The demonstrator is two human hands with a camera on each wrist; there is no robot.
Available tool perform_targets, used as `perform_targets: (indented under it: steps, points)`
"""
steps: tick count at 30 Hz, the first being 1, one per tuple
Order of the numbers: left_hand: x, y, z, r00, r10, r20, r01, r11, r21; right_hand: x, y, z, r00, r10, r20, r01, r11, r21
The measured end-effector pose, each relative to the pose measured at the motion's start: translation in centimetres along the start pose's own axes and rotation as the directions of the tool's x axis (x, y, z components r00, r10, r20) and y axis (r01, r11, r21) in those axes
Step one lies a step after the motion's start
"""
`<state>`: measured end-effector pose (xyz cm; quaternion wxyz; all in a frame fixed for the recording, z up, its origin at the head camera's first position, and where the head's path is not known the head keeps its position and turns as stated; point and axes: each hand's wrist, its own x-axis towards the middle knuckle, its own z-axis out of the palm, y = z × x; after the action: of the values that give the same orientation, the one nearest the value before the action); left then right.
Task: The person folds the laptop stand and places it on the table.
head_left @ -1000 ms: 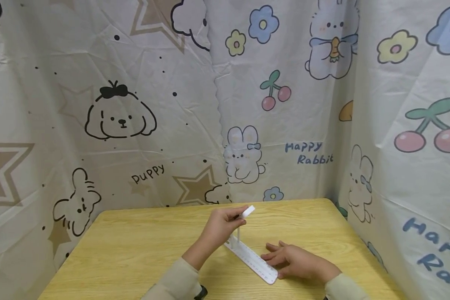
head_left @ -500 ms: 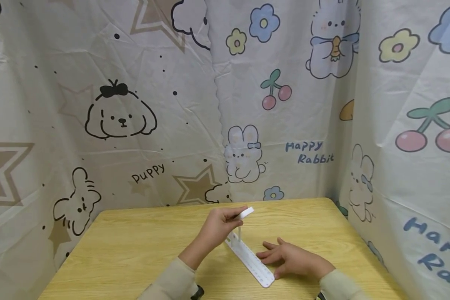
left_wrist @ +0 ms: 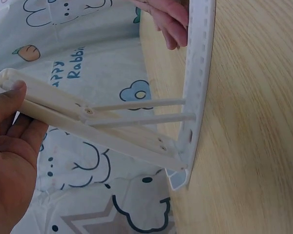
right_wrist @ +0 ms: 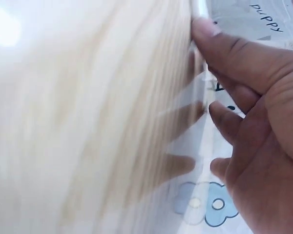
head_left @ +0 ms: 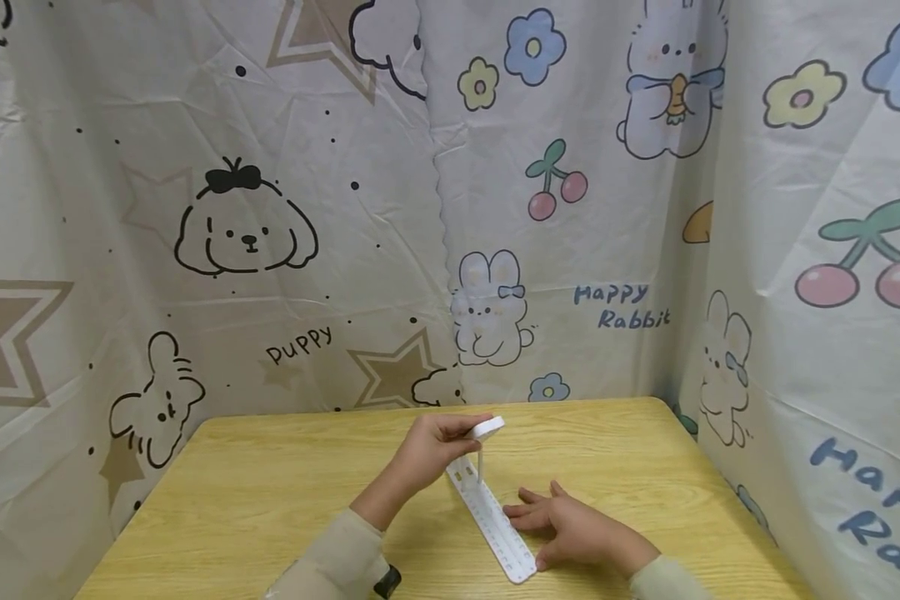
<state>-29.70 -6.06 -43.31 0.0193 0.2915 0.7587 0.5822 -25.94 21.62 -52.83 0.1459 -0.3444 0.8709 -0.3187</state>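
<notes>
A white folding stand, with a long slotted base point(head_left: 495, 529), stands on the table in the head view. In the left wrist view its hinged upper arm point(left_wrist: 63, 109) slopes up from one end of the base, with two thin struts point(left_wrist: 141, 118) linking them. My left hand point(head_left: 422, 458) pinches the raised end of that arm between thumb and fingers. Low on the right, my right hand point(head_left: 585, 529) has its fingers spread along the base's right edge, the thumb right at the near end. In the right wrist view only a white sliver of the stand shows by the thumb point(right_wrist: 205, 27).
The yellow wood-grain table point(head_left: 285, 492) reaches back to a printed curtain point(head_left: 390, 208) that hangs behind it and along both sides. A dark band point(head_left: 387, 581) shows at the left sleeve's underside.
The near end of the base has swung left and toward me, and my right hand has moved left with it. My left hand has shifted slightly left, still gripping the raised arm.
</notes>
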Motion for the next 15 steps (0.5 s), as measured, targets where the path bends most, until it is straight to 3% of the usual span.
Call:
perform_targets:
  steps: [8,15]
  points:
    - [0.3,-0.7,-1.0,0.999,-0.010,0.040,0.012,0.999,-0.053,0.8,-1.8,1.4,0.998,0.010,-0.055,-0.011,1.000,-0.028]
    - [0.4,-1.3,-1.7,0.998,-0.028,0.061,0.034,0.993,-0.110,1.5,-3.7,2.8,0.989,0.076,-0.131,-0.079,0.997,-0.018]
